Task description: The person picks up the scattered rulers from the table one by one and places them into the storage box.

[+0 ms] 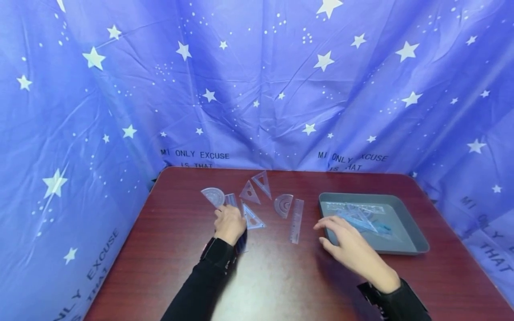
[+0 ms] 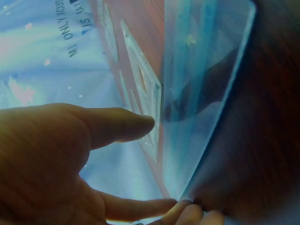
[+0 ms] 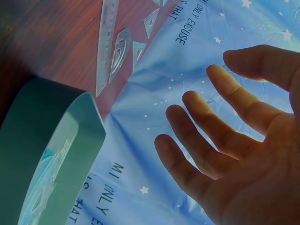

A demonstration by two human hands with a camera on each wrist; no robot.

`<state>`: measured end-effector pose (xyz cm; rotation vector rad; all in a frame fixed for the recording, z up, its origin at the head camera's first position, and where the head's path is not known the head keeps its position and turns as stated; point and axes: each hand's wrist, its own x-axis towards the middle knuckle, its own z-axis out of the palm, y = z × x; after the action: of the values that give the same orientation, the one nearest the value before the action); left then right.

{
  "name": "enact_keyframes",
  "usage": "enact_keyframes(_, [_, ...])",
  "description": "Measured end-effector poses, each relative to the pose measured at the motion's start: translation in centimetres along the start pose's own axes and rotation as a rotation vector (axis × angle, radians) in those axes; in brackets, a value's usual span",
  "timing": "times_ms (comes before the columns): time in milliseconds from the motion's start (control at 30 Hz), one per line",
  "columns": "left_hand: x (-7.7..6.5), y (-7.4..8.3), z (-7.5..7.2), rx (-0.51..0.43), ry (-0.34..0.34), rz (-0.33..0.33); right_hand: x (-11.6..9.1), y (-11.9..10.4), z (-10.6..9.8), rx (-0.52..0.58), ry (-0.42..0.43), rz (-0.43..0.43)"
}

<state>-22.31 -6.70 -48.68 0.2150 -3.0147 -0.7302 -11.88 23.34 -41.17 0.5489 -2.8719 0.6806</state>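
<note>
My left hand (image 1: 230, 224) is over a clear ruler (image 1: 230, 199) at the left of the group. In the left wrist view, fingertips touch one end of this ruler (image 2: 206, 70), while the thumb stands apart from them. Beside that hand lie a clear protractor (image 1: 213, 195) and a triangular set square (image 1: 254, 217). My right hand (image 1: 349, 240) hovers near the left wall of a grey tray (image 1: 409, 236). Its fingers are spread and hold nothing in the right wrist view. Several clear and bluish drawing tools (image 1: 357, 218) are heaped in the tray.
Farther back lie two set squares, one with a round hole (image 1: 250, 193) and a narrow one (image 1: 263, 183). Between the hands are another protractor (image 1: 283, 206) and another ruler (image 1: 296, 221). A blue starry curtain (image 1: 257, 89) hangs behind the reddish-brown table (image 1: 265, 281).
</note>
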Motion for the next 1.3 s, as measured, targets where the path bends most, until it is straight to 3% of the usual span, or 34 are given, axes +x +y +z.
enact_keyframes(600, [0.5,0.0,-0.2,0.022,-0.049,-0.078,-0.3,0.6,0.2,-0.008,0.019,-0.028])
enact_keyframes(967, [0.1,-1.7,-0.2,-0.033,0.0,-0.014,-0.5,0.6,0.2,0.002,0.012,-0.017])
enact_keyframes(1200, [-0.3,-2.3,-0.7,-0.087,-0.034,-0.043,-0.6,0.5,0.2,0.008,0.018,-0.022])
enact_keyframes(1300, [-0.5,-2.5,-0.6,-0.109,-0.008,-0.027,-0.6,0.4,0.2,0.007,0.028,-0.025])
